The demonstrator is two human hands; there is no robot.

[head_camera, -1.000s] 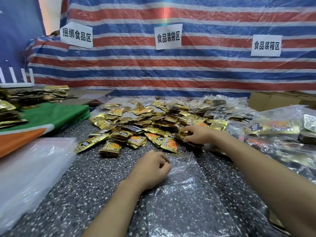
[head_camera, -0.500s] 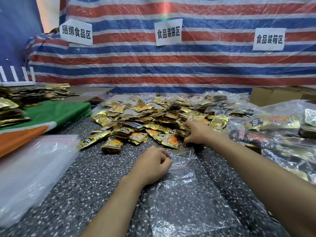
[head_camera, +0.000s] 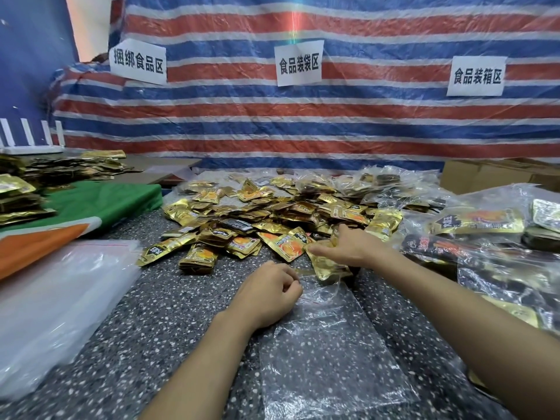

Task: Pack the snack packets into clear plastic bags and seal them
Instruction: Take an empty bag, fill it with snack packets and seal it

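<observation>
A clear plastic bag [head_camera: 327, 359] lies flat on the speckled table [head_camera: 169, 322], its mouth turned toward the pile of snack packets [head_camera: 272, 216] heaped farther back. The left hand [head_camera: 268, 294] rests on the table with curled fingers pinching the bag's near-left lip at the mouth. The right hand [head_camera: 348, 250] grips a bunch of gold packets [head_camera: 325, 265], thumb on top, right at the bag's opening; whether they are already inside the lip is hard to tell. A stack of empty clear bags [head_camera: 60, 298] lies at the left beside a green and orange cloth [head_camera: 100, 201]; filled bags [head_camera: 485, 237] crowd the right, before a cardboard box [head_camera: 500, 174] and a striped tarp [head_camera: 303, 122]
</observation>
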